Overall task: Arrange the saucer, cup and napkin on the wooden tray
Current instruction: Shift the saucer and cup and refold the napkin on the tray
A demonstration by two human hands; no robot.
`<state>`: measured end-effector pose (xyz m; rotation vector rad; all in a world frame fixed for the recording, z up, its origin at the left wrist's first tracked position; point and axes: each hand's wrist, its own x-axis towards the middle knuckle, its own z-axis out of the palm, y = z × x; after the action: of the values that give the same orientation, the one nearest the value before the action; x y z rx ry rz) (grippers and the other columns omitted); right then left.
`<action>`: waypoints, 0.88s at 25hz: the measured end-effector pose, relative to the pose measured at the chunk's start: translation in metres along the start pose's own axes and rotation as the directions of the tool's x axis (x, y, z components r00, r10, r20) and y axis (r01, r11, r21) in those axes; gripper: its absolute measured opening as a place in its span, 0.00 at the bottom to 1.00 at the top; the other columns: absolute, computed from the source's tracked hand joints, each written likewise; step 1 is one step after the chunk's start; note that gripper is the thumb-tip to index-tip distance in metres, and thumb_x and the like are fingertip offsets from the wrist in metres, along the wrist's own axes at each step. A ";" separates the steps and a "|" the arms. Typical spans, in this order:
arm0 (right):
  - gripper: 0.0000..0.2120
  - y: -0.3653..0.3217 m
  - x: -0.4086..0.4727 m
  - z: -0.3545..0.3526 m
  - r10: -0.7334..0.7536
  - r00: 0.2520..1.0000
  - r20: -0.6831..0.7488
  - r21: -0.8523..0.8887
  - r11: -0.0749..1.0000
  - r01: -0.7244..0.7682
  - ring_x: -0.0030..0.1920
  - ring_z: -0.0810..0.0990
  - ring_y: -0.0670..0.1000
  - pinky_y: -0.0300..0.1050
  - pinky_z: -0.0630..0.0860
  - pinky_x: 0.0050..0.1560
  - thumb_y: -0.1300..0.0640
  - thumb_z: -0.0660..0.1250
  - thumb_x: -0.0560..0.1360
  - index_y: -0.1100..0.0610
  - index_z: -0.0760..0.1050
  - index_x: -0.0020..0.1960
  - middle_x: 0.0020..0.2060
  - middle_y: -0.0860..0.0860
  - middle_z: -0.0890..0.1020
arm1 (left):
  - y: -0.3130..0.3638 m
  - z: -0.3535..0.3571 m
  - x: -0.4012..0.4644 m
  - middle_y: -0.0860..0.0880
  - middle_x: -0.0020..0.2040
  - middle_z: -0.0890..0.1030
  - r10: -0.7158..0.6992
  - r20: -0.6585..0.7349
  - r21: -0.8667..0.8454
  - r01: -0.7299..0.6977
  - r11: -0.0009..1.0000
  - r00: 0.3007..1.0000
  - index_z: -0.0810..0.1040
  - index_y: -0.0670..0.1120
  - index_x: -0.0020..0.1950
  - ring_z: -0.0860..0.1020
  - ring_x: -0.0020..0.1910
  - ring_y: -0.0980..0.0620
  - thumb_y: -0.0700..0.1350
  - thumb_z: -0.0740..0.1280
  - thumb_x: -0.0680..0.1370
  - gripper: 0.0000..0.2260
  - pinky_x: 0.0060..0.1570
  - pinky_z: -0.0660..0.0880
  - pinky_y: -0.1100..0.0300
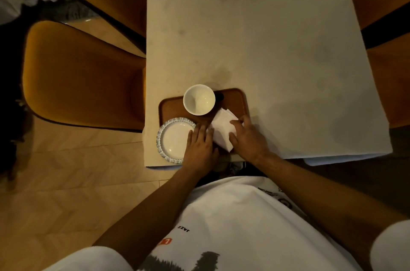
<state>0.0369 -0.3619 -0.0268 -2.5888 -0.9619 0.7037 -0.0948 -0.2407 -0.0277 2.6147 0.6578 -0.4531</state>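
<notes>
Pressing down on the napkin with both hands, near edge of the bench.

- Left hand: fingers flat and together, palm down, tips on the napkin's left edge, side of the hand overlapping the saucer rim. Clamped on nothing.
- Right hand: fingers spread loosely, laid over the napkin's right side; thumb seems to be at its near corner. Pinch or just rest: cannot tell.
- Napkin: folded, white, between the hands; long axis tilted, near-right corner to far-left. Lies on the tray, right half.
- Saucer: just left of the napkin, on the tray's near-left corner, overhanging its edge.
- Cup: upright, empty, farther back on the tray, apart from the saucer.

Judgement: napkin needs squaring; the right hand has the better hold on it.
</notes>
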 end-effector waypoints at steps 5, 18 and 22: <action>0.28 -0.006 0.004 0.004 -0.097 0.995 0.027 -0.163 0.981 0.100 0.74 0.64 0.60 0.59 0.67 0.71 0.40 0.56 0.79 0.53 0.63 0.74 0.74 0.57 0.65 | -0.025 -0.009 -0.012 0.40 0.81 0.56 -0.164 -0.063 -0.061 0.161 0.985 0.984 0.55 0.44 0.79 0.52 0.80 0.40 0.56 0.61 0.79 0.33 0.77 0.52 0.41; 0.35 -0.051 -0.002 0.035 0.026 0.983 0.182 -0.250 0.968 0.021 0.80 0.41 0.63 0.67 0.41 0.76 0.35 0.47 0.79 0.51 0.47 0.80 0.81 0.57 0.45 | -0.076 -0.031 -0.013 0.40 0.82 0.50 -0.089 0.041 -0.013 0.089 0.996 0.995 0.50 0.45 0.81 0.48 0.81 0.39 0.60 0.57 0.79 0.35 0.78 0.46 0.42; 0.33 -0.050 -0.011 0.036 0.048 0.971 0.236 -0.262 0.965 0.016 0.80 0.41 0.63 0.67 0.41 0.77 0.37 0.48 0.80 0.51 0.46 0.80 0.81 0.57 0.43 | -0.087 -0.024 -0.017 0.40 0.82 0.50 -0.114 0.098 0.011 0.113 0.994 0.989 0.50 0.45 0.80 0.47 0.80 0.39 0.60 0.58 0.79 0.36 0.77 0.49 0.39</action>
<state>-0.0162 -0.3286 -0.0322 -2.7859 -1.1795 0.9730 -0.1475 -0.1659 -0.0265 2.5498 0.7759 -0.6151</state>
